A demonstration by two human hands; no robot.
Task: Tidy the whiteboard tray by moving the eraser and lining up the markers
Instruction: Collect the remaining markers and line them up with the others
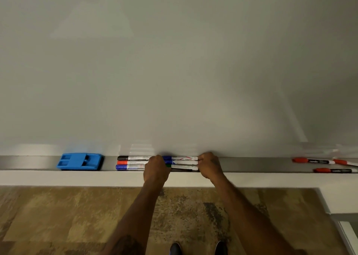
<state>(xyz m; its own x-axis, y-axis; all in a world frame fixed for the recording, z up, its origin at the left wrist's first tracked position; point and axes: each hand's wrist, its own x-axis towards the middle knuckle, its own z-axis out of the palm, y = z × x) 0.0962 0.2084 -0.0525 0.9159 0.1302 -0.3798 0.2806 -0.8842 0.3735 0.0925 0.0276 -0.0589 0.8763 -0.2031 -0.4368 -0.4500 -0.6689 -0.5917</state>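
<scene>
The markers [158,162] are being squared up in the tray [29,162]; the left hand [156,167] is curled over their middle, the right hand [210,162] pressed against their ends. The eraser [79,161] sits just left. Next, the ends probably need nudging flush.

Both your arms are stretched out forward and bare, forearms angling in toward each other. Your left hand [156,166] is curled knuckles-up, fingers tucked under out of sight. Your right hand [210,163] sits just beside it, also curled, fingertips pinched together at its left edge.
</scene>
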